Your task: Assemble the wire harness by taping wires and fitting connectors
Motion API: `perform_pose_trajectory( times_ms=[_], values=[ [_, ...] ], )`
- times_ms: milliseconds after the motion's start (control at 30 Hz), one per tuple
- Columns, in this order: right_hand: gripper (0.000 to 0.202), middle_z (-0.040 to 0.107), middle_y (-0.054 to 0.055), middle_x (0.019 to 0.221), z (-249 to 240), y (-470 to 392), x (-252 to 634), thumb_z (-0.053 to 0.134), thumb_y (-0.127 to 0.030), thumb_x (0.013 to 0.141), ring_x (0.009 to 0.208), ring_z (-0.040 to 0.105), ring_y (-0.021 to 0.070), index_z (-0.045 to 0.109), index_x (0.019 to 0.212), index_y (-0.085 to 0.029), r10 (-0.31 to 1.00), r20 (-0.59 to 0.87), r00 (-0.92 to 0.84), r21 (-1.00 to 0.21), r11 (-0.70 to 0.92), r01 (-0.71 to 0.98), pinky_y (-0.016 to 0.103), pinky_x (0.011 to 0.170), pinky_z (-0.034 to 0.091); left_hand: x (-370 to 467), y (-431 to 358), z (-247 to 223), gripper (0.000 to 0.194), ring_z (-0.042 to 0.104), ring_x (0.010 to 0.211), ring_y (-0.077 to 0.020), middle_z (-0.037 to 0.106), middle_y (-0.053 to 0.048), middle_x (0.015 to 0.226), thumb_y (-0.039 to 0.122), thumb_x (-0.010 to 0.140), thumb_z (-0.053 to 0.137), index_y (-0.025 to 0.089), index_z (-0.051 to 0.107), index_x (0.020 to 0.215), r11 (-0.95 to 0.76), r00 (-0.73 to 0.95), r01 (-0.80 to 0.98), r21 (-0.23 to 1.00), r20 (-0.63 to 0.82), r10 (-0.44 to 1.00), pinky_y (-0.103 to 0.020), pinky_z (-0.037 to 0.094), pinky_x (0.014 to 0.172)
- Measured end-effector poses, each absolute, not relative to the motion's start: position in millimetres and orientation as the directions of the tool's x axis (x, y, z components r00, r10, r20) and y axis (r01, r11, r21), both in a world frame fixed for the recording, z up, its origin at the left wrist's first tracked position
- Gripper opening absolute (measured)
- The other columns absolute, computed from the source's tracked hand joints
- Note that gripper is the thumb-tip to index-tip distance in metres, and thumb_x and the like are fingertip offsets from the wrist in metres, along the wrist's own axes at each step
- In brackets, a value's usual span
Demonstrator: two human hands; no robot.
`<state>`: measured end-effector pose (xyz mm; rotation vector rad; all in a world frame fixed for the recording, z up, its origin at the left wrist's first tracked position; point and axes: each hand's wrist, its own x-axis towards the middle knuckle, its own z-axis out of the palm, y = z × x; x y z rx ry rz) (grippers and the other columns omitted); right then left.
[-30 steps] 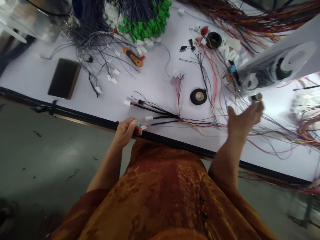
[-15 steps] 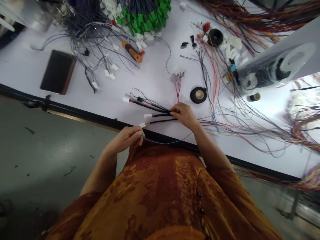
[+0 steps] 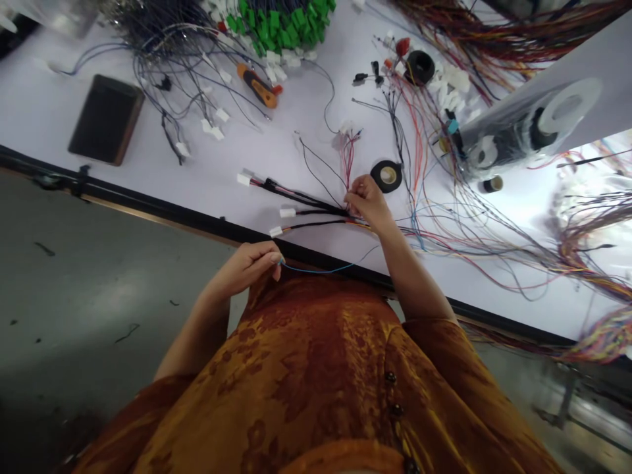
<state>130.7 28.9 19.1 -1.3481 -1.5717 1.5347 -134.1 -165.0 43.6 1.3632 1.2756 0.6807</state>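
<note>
left hand [image 3: 257,262] is clamping blue wire [image 3: 316,270], right hand [image 3: 368,203] is bending over harness [image 3: 318,201], fingertips together, thin black leads [image 3: 323,162] now splaying apart.

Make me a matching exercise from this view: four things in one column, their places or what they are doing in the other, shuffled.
1. Left hand
2. Right hand
3. Green connectors
4. Dark rectangular device

A. Clustered at the far side of the table
B. Where the black-sleeved wires come together
C. Lying flat, left of the orange-handled tool
D. Pinching the blue wire

Pairs: 1-D, 2-B, 3-A, 4-C
</note>
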Motion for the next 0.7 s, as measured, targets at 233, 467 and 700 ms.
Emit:
perform_pose_trajectory(
  times_ms=[233,467,700],
  values=[
    [0.01,0.05,-0.003,0.069,21.0,28.4,121.2,0.065,-0.026,0.082,0.063,0.046,0.0118,0.067,0.088,-0.019,0.815,-0.143,-0.562,-0.758,0.276,0.592,0.029,0.063,0.036,-136.6,-150.3,49.8,0.031,0.066,0.064,-0.0132,0.073,-0.002,0.069,0.039,0.095,0.057,0.017,0.069,0.076,0.2,-0.052,0.192,0.961,-0.193,0.98,-0.024,0.053,0.067],
    [0.009,0.058,0.01,0.1,39.0,28.0,93.3,0.058,-0.021,0.084,0.091,0.055,0.0208,0.062,0.076,-0.019,0.833,0.168,-0.527,-0.597,0.512,0.618,0.036,0.082,0.043,-144.6,-104.9,45.1,0.033,0.067,0.057,-0.0125,0.076,-0.006,0.071,0.047,0.088,0.068,0.015,0.072,0.083,0.132,-0.257,-0.033,0.991,-0.136,0.957,-0.022,0.053,0.057],
    [0.013,0.055,-0.002,0.067,70.3,64.3,28.3,0.055,-0.02,0.088,0.059,0.049,0.0095,0.054,0.075,-0.02,0.815,-0.022,-0.58,-0.901,0.235,0.364,0.025,0.059,0.042,-153.2,-74.4,36.1,0.051,0.065,0.051,-0.0119,0.075,-0.01,0.066,0.062,0.084,0.068,0.014,0.067,0.069,0.132,-0.197,-0.103,0.986,-0.151,0.969,-0.021,0.049,0.051]
  ],
)
